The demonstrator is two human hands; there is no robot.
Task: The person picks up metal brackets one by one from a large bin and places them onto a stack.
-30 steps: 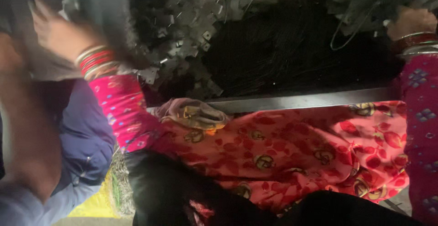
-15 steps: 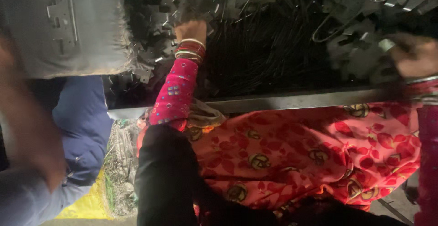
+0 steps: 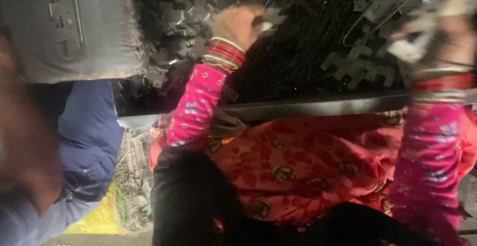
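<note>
My left hand (image 3: 239, 23) reaches over a dark tray's front rim (image 3: 308, 108) into a heap of small flat metal stampings (image 3: 184, 22). Its fingers curl on a piece at the pile's middle, though blur hides the grip. Red and gold bangles ring the wrist above a pink sleeve. My right hand (image 3: 447, 32) hovers at the far right above more cross-shaped metal pieces (image 3: 355, 64), blurred, with something pale and thin among its fingers. A bundle of thin dark wires (image 3: 303, 42) lies between the two hands.
A grey sack (image 3: 64, 27) with a metal piece on it lies at the upper left. Another person's arm in a blue sleeve (image 3: 89, 141) fills the left side. My lap in red patterned cloth (image 3: 308, 161) is below the tray.
My left hand has swung from the sack at the far left to the middle of the pile. My right hand has lifted slightly at the right edge.
</note>
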